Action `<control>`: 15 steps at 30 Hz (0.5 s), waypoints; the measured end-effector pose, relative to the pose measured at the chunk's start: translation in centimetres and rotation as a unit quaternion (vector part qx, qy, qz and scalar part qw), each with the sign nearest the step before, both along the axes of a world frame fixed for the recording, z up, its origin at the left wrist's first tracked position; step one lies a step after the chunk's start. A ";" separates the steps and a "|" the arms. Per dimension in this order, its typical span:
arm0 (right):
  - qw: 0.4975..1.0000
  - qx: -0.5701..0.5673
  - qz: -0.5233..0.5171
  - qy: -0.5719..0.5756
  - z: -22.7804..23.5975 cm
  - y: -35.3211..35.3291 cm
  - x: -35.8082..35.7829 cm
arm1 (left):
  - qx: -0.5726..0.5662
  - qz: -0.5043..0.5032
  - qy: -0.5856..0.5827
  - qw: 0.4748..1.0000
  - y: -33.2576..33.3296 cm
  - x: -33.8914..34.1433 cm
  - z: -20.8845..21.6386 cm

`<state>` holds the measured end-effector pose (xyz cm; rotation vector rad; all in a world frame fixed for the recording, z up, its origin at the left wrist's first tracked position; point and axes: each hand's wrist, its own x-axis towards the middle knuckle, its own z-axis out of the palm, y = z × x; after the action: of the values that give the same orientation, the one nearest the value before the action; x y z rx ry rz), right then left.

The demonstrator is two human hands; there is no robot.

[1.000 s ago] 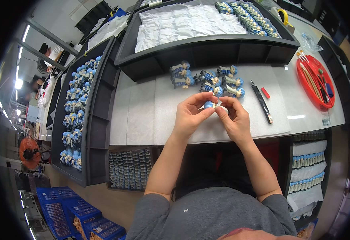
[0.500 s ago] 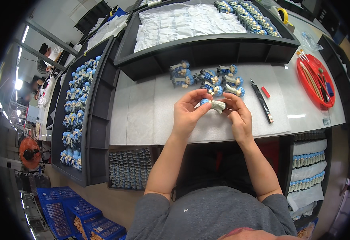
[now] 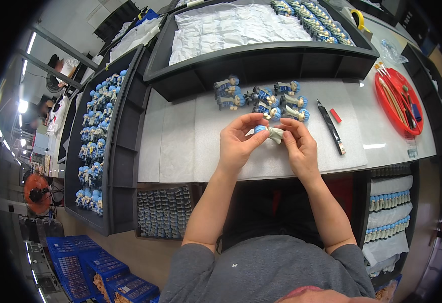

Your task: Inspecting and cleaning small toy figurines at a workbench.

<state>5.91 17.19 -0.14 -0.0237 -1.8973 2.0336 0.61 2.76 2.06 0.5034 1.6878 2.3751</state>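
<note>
Between my two hands, just above the table's padded front part, is a small figurine (image 3: pixel 275 134) with blue hair and a pale cape. My left hand (image 3: pixel 239 139) pinches it at the head end. The fingers of my right hand (image 3: pixel 300 146) are closed on the caped end. Just beyond my hands lie several blue-haired figurines (image 3: pixel 265 97) on the white sheet. To their right rest a black pen-like tool (image 3: pixel 331 126) and a small red cap (image 3: pixel 336 116).
A large black tray (image 3: pixel 261 63) at the back holds white wrapping and rows of figurines. Another black tray (image 3: pixel 122 136) of figurines leans at the left. A red dish (image 3: pixel 398 101) with brushes stands at the right. Blue crates (image 3: pixel 92 267) sit on the floor.
The figurine has turned slightly in my fingers. My right thumb has stretched up onto its caped end; my left hand has hardly moved.
</note>
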 end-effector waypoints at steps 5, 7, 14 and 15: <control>1.000 0.002 -0.009 0.011 -0.2 0.1 -0.2 | -0.005 0.008 -0.005 1.000 0.0 -0.1 0.0; 1.000 0.009 -0.012 0.007 -0.2 0.1 -0.2 | -0.011 0.009 -0.008 1.000 0.1 -0.1 0.1; 0.999 0.026 -0.033 0.010 -0.1 0.0 -0.2 | -0.064 0.000 -0.042 0.997 0.1 0.2 0.4; 0.999 0.018 -0.032 0.014 0.0 -0.1 -0.3 | -0.096 -0.011 -0.020 0.995 0.0 0.4 0.5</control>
<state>5.62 17.14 -0.15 -0.0468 -1.8914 1.9466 1.03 2.80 2.53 0.4365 1.8580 2.1628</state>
